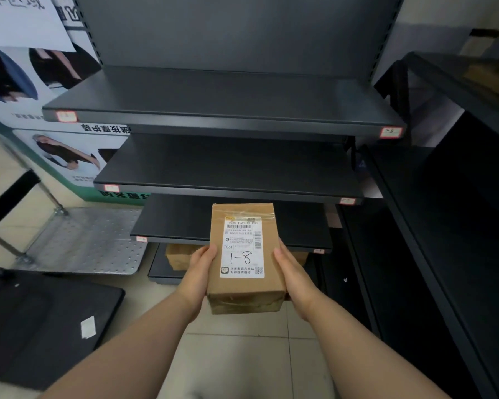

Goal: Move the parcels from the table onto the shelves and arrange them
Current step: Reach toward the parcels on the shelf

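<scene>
I hold a brown cardboard parcel [244, 295] in front of a dark grey shelf unit [231, 122]. Its white label carries a handwritten "1-8". My left hand [200, 267] grips its left side and my right hand [293, 276] grips its right side. The parcel hangs level with the third shelf [179, 223], just in front of that shelf's edge. Another brown parcel [179, 256] lies on the lowest shelf, partly hidden behind my left hand. The upper two shelves carry nothing.
A metal platform trolley [84, 243] stands on the tiled floor at the left. A flat black parcel [41, 321] with a small white label lies at lower left. A second dark shelf unit [450, 197] runs along the right. Posters lean behind the trolley.
</scene>
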